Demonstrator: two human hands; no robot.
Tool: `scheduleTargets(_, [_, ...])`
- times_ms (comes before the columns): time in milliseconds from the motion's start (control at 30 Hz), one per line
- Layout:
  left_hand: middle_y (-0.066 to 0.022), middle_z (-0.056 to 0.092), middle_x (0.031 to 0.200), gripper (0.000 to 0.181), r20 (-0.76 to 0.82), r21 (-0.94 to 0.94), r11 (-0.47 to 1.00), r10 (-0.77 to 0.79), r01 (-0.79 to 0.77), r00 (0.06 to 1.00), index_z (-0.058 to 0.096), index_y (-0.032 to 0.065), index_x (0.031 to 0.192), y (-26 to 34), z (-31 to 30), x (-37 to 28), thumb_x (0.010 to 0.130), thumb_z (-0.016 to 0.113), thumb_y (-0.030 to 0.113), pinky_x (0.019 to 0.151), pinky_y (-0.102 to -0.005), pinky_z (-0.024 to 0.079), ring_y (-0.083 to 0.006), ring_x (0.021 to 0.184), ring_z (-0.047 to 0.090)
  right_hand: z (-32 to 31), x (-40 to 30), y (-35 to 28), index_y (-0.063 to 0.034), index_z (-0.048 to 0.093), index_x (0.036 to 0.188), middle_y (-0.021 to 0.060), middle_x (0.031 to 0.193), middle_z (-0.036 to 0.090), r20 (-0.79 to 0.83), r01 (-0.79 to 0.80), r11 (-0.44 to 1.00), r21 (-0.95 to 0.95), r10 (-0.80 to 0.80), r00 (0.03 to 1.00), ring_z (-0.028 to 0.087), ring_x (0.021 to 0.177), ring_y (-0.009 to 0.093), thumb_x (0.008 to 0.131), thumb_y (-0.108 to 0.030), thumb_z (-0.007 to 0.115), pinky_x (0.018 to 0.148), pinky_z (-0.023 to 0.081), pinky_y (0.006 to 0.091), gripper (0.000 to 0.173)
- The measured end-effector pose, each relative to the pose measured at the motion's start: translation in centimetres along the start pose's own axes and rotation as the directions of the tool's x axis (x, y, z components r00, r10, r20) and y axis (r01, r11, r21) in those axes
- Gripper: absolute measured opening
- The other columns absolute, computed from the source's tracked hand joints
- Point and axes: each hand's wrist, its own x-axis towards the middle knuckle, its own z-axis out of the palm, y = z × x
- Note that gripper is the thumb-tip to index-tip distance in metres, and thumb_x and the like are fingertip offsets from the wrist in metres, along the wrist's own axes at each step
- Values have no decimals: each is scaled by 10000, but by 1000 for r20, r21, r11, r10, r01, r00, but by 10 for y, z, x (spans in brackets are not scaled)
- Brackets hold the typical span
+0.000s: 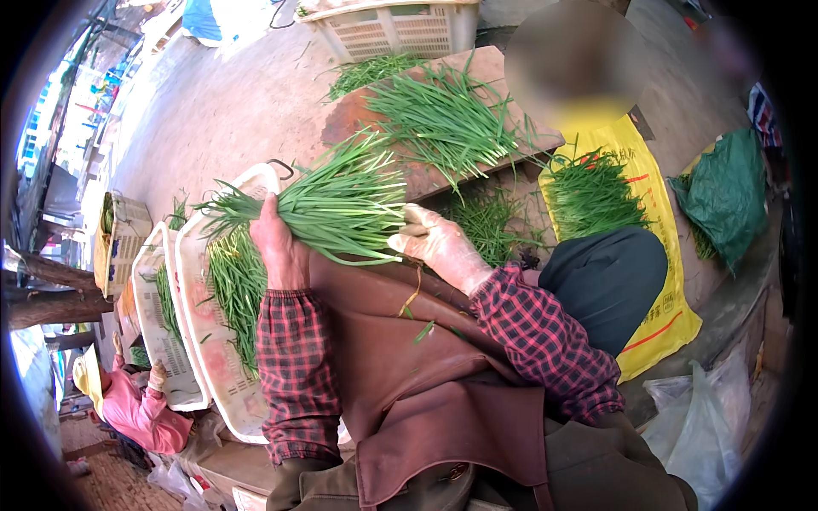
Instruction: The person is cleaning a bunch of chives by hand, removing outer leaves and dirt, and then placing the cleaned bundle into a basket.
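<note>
My left hand [276, 237] is closed around the leafy end of a bunch of Chinese chives [345, 207], held sideways over my lap. The pale stalk ends fan out to the right. At those ends is my right hand [444, 246], in a pale, stained glove, its thumb and fingers touching the stalks; whether they pinch any is unclear. Beneath it a yellowed strand [416, 294] hangs against the brown apron [383, 338]. A loose heap of chives [447, 118] lies on the low wooden board [348, 118] ahead of me.
White plastic baskets [192, 319] with chives stand at my left, beyond them a person in pink [137, 409]. Another crate [396, 32] is behind the board. On the right, chives [594, 195] lie on a yellow sack [664, 281], near a green bag [725, 191]. Scraps [492, 223] litter the ground.
</note>
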Motion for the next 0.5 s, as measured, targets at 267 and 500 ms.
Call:
scheduleTargets(267, [-220,649,1185,362,123,-280,876,-373,392,920,579,-42,1194,-12,-33,19,1043,369,211,967,-482,522,-342,1073,646,-7,10,-2,23,578,1265,52,1001,705,289,-339,901,271,260,921,621,656,75,934,-237,684,496,449,192,433])
scheduleTargets(500, [-202,618,1252,372,43,-236,879,-418,415,908,549,-39,1264,-23,-26,11,1041,384,208,1006,-462,489,-333,1111,617,1,12,3,1,659,1141,27,820,695,285,-285,931,227,216,934,586,575,75,933,-176,657,451,403,209,273])
